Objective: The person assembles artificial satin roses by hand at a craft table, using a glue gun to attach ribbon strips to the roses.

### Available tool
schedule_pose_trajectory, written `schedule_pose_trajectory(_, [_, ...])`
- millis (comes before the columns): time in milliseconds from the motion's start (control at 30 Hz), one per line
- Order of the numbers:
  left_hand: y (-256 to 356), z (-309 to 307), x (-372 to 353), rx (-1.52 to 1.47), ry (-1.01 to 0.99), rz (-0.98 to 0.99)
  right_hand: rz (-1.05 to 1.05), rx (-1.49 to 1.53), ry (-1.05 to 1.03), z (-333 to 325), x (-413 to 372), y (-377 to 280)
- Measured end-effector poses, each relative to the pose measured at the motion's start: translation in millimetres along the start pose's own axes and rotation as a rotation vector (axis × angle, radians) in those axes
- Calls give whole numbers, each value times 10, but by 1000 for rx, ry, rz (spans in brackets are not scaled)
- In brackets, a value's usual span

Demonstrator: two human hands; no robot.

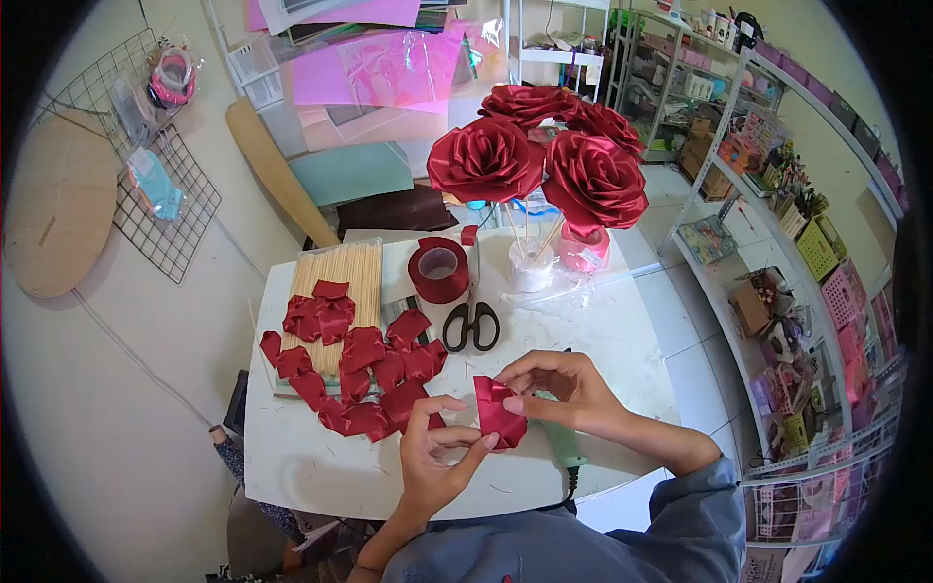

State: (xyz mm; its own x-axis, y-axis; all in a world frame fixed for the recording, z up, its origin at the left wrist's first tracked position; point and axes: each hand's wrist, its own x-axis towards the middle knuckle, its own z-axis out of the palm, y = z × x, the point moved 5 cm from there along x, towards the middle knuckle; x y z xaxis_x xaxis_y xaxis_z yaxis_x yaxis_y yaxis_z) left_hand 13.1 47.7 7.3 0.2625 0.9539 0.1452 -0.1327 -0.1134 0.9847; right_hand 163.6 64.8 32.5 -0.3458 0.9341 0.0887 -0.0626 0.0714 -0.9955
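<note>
Between my hands is a folded red satin ribbon petal (498, 416), held above the front of the white table. My right hand (564, 391) pinches its upper right edge between thumb and fingers. My left hand (439, 455) has its thumb at the petal's lower left corner, the index finger raised apart. Under my right forearm lies a light green tool with a black cord, perhaps a glue gun (566, 445), partly covered. More folded red ribbon petals (364, 345) are piled left of my hands. Black-handled scissors (471, 327) lie beyond them, near a red ribbon roll (438, 271).
A bundle of thin wooden sticks (340, 255) lies under part of the pile. At the back right, several large red ribbon roses (595, 180) stand on sticks in a white holder (531, 267). A crowded shelf rack (748, 214) rises on the right; a wire grid (170, 204) hangs left.
</note>
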Motion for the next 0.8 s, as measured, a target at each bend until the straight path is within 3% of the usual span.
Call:
schedule_pose_trajectory(200, [63,19,-1,40,-83,85,-40,-20,71,-28,-16,-22])
schedule_pose_trajectory(367, [111,73,14,-211,-144,14,-36,7,46,-4,-41,-23])
schedule_pose_trajectory(700, [34,32,34,-202,-35,-37,-134,-101,27,47,-29,-51])
schedule_pose_trajectory(800, [58,22,30,-198,-11,-71,-256,-267,-1,58,-42,-85])
